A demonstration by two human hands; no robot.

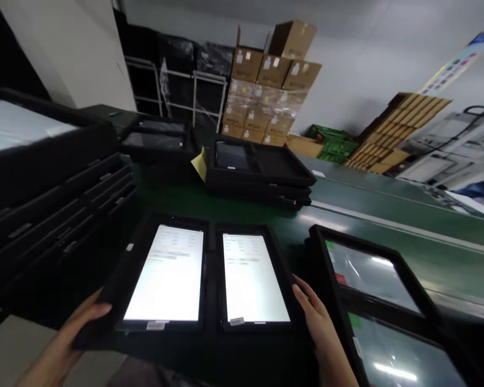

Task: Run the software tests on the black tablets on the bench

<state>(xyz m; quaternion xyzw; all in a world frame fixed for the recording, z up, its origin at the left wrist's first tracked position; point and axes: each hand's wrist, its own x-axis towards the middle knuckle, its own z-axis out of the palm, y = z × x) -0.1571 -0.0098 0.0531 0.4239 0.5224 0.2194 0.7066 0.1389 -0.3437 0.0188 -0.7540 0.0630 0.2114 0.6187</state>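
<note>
A black foam tray (212, 301) holds two tablets side by side, the left tablet (167, 274) and the right tablet (252, 277). Both screens are lit white with faint lines of text, and a small label sits at the lower edge of each. My left hand (75, 328) grips the tray's left side, thumb on top and the other fingers hidden beneath. At the tray's right edge, my right hand (317, 317) is closed round the side.
Stacked black trays (64, 209) rise at the left. Behind are a tray stack (262, 185) with a yellow paper (200, 164) and another stack (157, 145). A tray with film-covered screens (375, 252) lies right, beside a green conveyor surface (387, 207). Cartons (266, 102) stand farther back.
</note>
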